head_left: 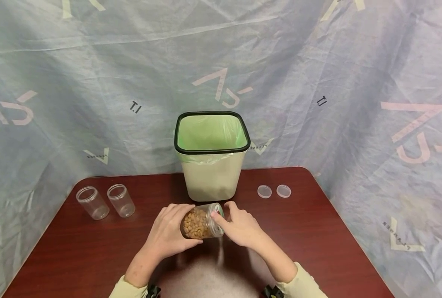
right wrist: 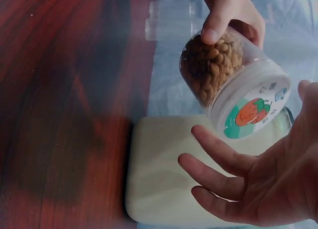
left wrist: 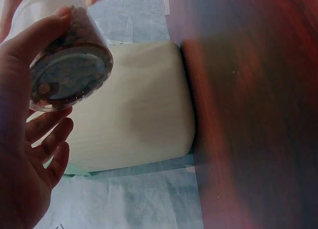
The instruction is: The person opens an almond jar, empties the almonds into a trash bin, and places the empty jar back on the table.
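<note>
My left hand (head_left: 168,231) grips a clear plastic jar (head_left: 196,223) partly filled with brown nuts that look like almonds (right wrist: 216,65). The jar is tipped on its side above the table, its lid end pointing right. A white lid (right wrist: 256,107) with a strawberry picture and a green patch closes it. Beside that lid is my right hand (head_left: 245,227), its fingers spread and its thumb overlapping the lid's edge in the head view. From the left wrist, the jar's round base (left wrist: 72,77) shows, with the thumb across its side.
Behind the jar stands a cream bin (head_left: 213,176) with a black rim and green liner. Two clear jars without lids (head_left: 93,203) stand at the left of the dark red table (head_left: 299,248). Two clear lids (head_left: 264,191) lie at the right. Printed grey cloth (head_left: 131,74) hangs behind.
</note>
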Tool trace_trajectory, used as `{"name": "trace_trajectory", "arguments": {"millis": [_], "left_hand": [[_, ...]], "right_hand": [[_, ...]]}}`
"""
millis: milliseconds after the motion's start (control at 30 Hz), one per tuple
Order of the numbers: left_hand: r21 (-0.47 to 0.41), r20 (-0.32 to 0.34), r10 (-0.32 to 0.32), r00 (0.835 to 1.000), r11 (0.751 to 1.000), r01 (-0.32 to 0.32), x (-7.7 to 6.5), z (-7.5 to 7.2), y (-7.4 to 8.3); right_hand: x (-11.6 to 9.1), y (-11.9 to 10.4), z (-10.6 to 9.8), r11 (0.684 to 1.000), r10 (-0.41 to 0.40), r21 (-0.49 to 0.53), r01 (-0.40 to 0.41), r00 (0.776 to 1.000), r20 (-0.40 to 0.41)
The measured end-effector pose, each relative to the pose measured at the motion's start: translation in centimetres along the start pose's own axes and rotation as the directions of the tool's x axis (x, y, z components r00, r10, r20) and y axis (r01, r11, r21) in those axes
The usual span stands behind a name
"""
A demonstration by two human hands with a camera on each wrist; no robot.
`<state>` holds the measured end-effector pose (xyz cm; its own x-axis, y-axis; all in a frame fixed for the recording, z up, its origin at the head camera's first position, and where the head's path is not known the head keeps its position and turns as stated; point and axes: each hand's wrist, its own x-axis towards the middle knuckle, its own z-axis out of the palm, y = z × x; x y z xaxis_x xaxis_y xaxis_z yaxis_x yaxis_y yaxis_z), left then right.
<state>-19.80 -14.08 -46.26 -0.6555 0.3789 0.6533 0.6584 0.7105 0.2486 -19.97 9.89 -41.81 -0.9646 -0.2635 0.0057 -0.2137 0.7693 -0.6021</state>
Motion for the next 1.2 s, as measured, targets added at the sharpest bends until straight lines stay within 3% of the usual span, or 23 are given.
{"name": "trace_trajectory", "arguments": {"millis": [233, 400, 533, 667, 800, 933, 1033, 1200], "left_hand": [[-0.007, -0.002, -0.002, 1.0, 1.0, 0.002, 0.0, 0.1, 0.0], [-0.017, -0.003, -0.007, 1.0, 1.0, 0.007, -0.2, 0.0, -0.3], [-0.037, 0.002, -0.008, 1.0, 0.999, 0.008, -0.2, 0.0, -0.4], [-0.054, 0.015, -0.013, 1.0, 0.998, 0.013, -0.1, 0.0, -0.5], [-0.065, 0.017, -0.025, 1.0, 0.998, 0.026, -0.2, -0.2, -0.4], [-0.057, 0.0, -0.028, 1.0, 0.998, 0.028, -0.3, -0.3, -0.5], [-0.051, -0.011, -0.021, 1.0, 0.998, 0.02, -0.3, -0.4, -0.5], [-0.05, -0.022, -0.014, 1.0, 0.999, 0.013, -0.4, -0.2, -0.4]], "right_hand": [[-0.2, -0.3, 0.0, 1.0, -0.017, 0.0, 0.017, 1.0, 0.016], [-0.3, 0.2, -0.4, 0.981, -0.168, 0.106, 0.161, 0.984, 0.063], [-0.2, 0.8, -0.5, 0.926, -0.337, 0.196, 0.324, 0.941, 0.039], [-0.2, 1.2, -0.4, 0.853, -0.474, 0.247, 0.459, 0.88, 0.001], [-0.1, 1.3, -0.1, 0.791, -0.578, 0.208, 0.575, 0.814, -0.052], [0.0, 1.4, 0.4, 0.772, -0.617, 0.145, 0.619, 0.784, -0.068], [0.0, 1.4, 0.7, 0.795, -0.588, 0.13, 0.592, 0.805, -0.073], [-0.3, 1.1, 0.8, 0.907, -0.393, 0.117, 0.405, 0.912, -0.115]]}}
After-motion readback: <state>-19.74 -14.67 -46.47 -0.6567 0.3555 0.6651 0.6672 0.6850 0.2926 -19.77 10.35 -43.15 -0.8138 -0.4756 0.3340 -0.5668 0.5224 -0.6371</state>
